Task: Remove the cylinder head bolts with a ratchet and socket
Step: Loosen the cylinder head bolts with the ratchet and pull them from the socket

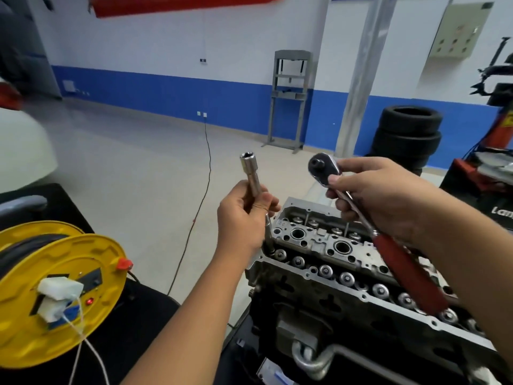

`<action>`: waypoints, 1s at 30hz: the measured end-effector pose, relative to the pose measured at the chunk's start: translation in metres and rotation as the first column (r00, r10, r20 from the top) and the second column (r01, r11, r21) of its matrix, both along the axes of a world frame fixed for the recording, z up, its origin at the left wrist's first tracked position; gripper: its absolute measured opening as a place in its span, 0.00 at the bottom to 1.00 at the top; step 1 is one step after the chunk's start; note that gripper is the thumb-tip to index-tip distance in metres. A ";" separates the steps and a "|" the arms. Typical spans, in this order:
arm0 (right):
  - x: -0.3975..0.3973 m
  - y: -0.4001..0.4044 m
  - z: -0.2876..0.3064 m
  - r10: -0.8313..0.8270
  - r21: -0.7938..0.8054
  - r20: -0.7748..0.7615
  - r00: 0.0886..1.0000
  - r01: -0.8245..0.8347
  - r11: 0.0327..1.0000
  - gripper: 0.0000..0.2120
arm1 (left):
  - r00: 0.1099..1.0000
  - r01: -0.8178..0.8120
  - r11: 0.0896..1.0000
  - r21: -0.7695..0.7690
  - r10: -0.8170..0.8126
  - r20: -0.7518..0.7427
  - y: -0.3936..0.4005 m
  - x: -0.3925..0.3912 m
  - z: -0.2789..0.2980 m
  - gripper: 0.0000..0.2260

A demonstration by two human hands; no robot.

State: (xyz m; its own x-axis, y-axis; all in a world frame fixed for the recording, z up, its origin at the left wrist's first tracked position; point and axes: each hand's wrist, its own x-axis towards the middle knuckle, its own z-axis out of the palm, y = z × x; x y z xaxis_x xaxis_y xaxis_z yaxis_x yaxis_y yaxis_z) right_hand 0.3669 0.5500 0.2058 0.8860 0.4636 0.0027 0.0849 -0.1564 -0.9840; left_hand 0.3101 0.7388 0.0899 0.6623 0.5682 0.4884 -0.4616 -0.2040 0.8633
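Left hand (244,215) curled round deep socket (251,179), open end up. Right hand (380,195) gripping ratchet (369,218) near its head, red handle down over cylinder head (319,245). Possibly an extension standing in the left bolt hole, hard to tell. Flip socket, seat square drive fully before loading

A pale workshop floor (133,162) carries most of what is here. On it, by the blue-banded wall, stands a grey press frame (288,98), and to its right a stack of black tyres (406,134). A thin dark cable (206,162) trails across the floor. At the left, a black desk (69,207) bears a yellow cable reel (55,287) — upright on its rim.
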 end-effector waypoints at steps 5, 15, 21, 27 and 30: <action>-0.022 0.023 0.023 0.061 0.049 0.102 0.993 -0.067 0.997 0.13 | 0.996 0.020 0.994 0.110 -0.010 -0.088 -0.012 -0.004 0.008 0.11; -0.047 0.040 0.030 0.193 -0.374 0.883 0.428 0.394 0.840 0.21 | 0.992 0.038 0.994 0.105 -0.025 -0.127 -0.014 -0.013 0.016 0.10; -0.055 0.043 0.034 0.366 -0.382 0.916 0.163 0.628 0.678 0.22 | 0.989 0.016 0.989 0.148 0.006 -0.149 -0.018 -0.012 0.015 0.10; -0.074 0.045 0.035 0.458 -0.431 0.877 0.147 0.664 0.611 0.19 | 0.992 -0.073 0.984 0.164 0.088 -0.090 -0.028 -0.014 0.014 0.10; -0.082 0.048 0.037 0.470 -0.454 0.864 0.181 0.683 0.571 0.17 | 0.983 -0.112 0.980 0.164 0.133 -0.125 -0.032 -0.014 0.019 0.13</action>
State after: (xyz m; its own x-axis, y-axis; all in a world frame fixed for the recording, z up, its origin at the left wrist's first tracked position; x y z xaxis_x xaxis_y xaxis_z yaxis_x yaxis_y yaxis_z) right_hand 0.2848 0.5978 0.2431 0.4756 0.6831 0.5542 0.6043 -0.7115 0.3585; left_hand 0.2959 0.7068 0.1088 0.6582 0.5731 0.4881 -0.3059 -0.3888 0.8690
